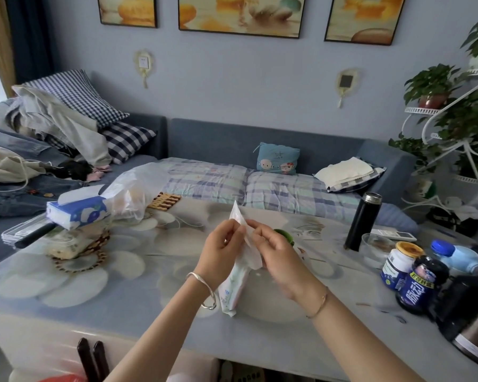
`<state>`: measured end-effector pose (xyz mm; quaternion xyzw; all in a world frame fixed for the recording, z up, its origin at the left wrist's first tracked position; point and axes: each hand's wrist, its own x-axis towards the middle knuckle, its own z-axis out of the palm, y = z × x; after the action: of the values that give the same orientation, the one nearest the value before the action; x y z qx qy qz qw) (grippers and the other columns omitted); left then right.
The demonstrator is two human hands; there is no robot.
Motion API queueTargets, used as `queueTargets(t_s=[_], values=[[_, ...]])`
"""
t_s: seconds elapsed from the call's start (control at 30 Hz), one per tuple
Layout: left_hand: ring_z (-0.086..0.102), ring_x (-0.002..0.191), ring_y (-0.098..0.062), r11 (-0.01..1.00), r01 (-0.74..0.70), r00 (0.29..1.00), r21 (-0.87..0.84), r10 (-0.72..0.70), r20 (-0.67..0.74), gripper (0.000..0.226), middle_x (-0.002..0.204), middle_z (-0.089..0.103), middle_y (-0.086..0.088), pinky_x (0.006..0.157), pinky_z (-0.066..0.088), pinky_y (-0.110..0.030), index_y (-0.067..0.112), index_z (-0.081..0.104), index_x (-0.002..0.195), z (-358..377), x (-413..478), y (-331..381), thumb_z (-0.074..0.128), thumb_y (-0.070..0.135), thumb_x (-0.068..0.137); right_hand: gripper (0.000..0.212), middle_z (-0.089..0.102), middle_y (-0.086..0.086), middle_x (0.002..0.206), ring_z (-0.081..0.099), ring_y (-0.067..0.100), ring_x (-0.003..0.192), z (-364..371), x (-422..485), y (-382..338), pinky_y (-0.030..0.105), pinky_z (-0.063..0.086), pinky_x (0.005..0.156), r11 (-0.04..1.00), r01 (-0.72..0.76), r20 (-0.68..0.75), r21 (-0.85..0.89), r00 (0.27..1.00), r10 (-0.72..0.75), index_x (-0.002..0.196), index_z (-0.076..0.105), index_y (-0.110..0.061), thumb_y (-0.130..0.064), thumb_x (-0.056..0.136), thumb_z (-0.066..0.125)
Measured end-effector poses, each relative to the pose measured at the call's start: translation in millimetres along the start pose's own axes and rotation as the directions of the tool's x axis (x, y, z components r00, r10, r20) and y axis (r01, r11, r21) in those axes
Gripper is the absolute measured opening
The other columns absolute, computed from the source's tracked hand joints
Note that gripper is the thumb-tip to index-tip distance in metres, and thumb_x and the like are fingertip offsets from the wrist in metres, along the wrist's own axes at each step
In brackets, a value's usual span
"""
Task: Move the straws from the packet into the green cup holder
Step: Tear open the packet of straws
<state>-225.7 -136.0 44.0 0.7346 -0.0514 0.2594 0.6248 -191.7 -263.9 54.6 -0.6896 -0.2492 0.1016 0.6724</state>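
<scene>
Straws themselves are not visible; only their packet (233,282) shows, a long, slim white wrapper with faint blue print, held upright above the flower-patterned table (94,285). It looks light and soft, likely crinkly and somewhat slippery, so a pinch near the top edge seems the best hold, with the lower part steadied. The left hand (222,250) is closed around the packet's upper body, and the right hand (273,250) pinches the loose flap at the top, the two apparently pulling the opening apart. The green cup holder (284,235) peeks out just behind the right hand, mostly hidden.
</scene>
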Motion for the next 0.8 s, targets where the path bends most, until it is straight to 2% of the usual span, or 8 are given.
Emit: queueTargets(t_s=[0.13, 0.3, 0.4, 0.5, 0.57, 0.67, 0.73, 0.8], values=[[0.054, 0.060, -0.008, 0.997, 0.055, 0.998, -0.051, -0.055, -0.002, 0.028, 0.068, 0.050, -0.005, 0.063, 0.054, -0.030, 0.007, 0.045, 0.071, -8.9, 2.5, 5.3, 0.044, 0.010, 0.099, 0.027, 0.061, -0.004, 0.124, 0.063, 0.013, 0.102, -16.6, 7.9, -9.6, 0.035, 0.055, 0.087, 0.997, 0.054, -0.120, -0.047, 0.991, -0.059, 0.077, 0.059, -0.021, -0.019, 0.098, 0.042], [0.060, 0.059, -0.007, 0.988, 0.144, 0.989, -0.064, -0.142, 0.032, 0.027, 0.067, 0.054, -0.006, 0.059, 0.059, -0.027, 0.007, 0.045, 0.073, -10.6, 3.4, 17.6, 0.043, 0.011, 0.099, 0.020, 0.052, -0.005, 0.132, 0.050, 0.007, 0.111, -22.7, 22.9, -27.5, -0.003, 0.040, 0.074, 0.841, 0.167, -0.036, -0.515, 0.976, -0.216, 0.104, 0.059, -0.020, -0.021, 0.099, 0.040], [0.062, 0.059, -0.008, 0.990, 0.140, 0.990, -0.007, -0.140, 0.031, 0.026, 0.071, 0.056, -0.008, 0.055, 0.056, -0.024, 0.008, 0.045, 0.072, -12.2, 1.6, 21.8, 0.044, 0.009, 0.098, 0.024, 0.051, 0.000, 0.137, 0.049, 0.008, 0.111, -23.3, 36.2, -41.1, 0.005, 0.035, 0.085, 0.683, 0.274, -0.003, -0.677, 0.927, -0.374, 0.080, 0.049, -0.028, -0.016, 0.098, 0.039], [0.064, 0.058, -0.011, 0.980, 0.196, 0.980, -0.028, -0.195, 0.040, 0.025, 0.077, 0.055, -0.010, 0.054, 0.056, -0.027, 0.008, 0.044, 0.072, -9.7, -0.7, 26.8, 0.046, 0.013, 0.097, 0.019, 0.054, 0.003, 0.133, 0.053, 0.014, 0.116, -22.0, 47.9, -45.3, 0.014, 0.036, 0.091, 0.591, 0.320, 0.018, -0.740, 0.889, -0.458, 0.103, 0.056, -0.018, -0.016, 0.099, 0.038], [0.070, 0.068, -0.017, 0.937, 0.328, 0.943, -0.123, -0.317, 0.100, 0.030, 0.087, 0.059, -0.010, 0.062, 0.059, -0.033, 0.007, 0.051, 0.085, -8.7, -0.3, 31.3, 0.046, 0.035, 0.097, 0.027, 0.057, 0.005, 0.128, 0.055, 0.016, 0.115, -20.9, 53.9, -47.4, 0.015, 0.039, 0.091, 0.530, 0.367, 0.054, -0.764, 0.856, -0.514, 0.115, 0.058, -0.008, -0.018, 0.099, 0.038], [0.069, 0.098, -0.034, 0.643, 0.595, 0.800, -0.483, -0.533, 0.277, 0.077, 0.114, 0.067, -0.016, 0.079, 0.059, -0.042, 0.006, 0.052, 0.111, -15.4, 6.0, 25.5, 0.038, 0.074, 0.077, 0.027, 0.058, 0.006, 0.124, 0.057, 0.017, 0.109, -23.4, 57.0, -50.2, 0.022, 0.046, 0.090, 0.450, 0.440, 0.122, -0.777, 0.806, -0.579, 0.113, 0.059, -0.006, -0.020, 0.099, 0.040], [0.062, 0.113, -0.039, 0.315, 0.632, 0.744, -0.708, -0.501, 0.442, 0.096, 0.127, 0.061, -0.026, 0.088, 0.055, -0.048, -0.004, 0.046, 0.124, -21.1, 10.2, 18.4, 0.043, 0.078, 0.073, 0.025, 0.057, 0.005, 0.128, 0.057, 0.017, 0.110, -26.6, 56.9, -49.0, 0.019, 0.045, 0.088, 0.351, 0.488, 0.209, -0.799, 0.773, -0.598, 0.101, 0.060, -0.007, -0.023, 0.098, 0.042], [0.059, 0.116, -0.043, 0.096, 0.616, 0.724, -0.782, -0.460, 0.514, 0.099, 0.130, 0.056, -0.032, 0.092, 0.051, -0.055, -0.009, 0.042, 0.131, -23.2, 17.9, 10.5, 0.050, 0.074, 0.076, 0.028, 0.056, 0.004, 0.130, 0.058, 0.015, 0.107, -26.7, 55.2, -45.0, 0.018, 0.044, 0.084, 0.264, 0.526, 0.282, -0.809, 0.740, -0.611, 0.092, 0.058, -0.008, -0.028, 0.097, 0.040]])
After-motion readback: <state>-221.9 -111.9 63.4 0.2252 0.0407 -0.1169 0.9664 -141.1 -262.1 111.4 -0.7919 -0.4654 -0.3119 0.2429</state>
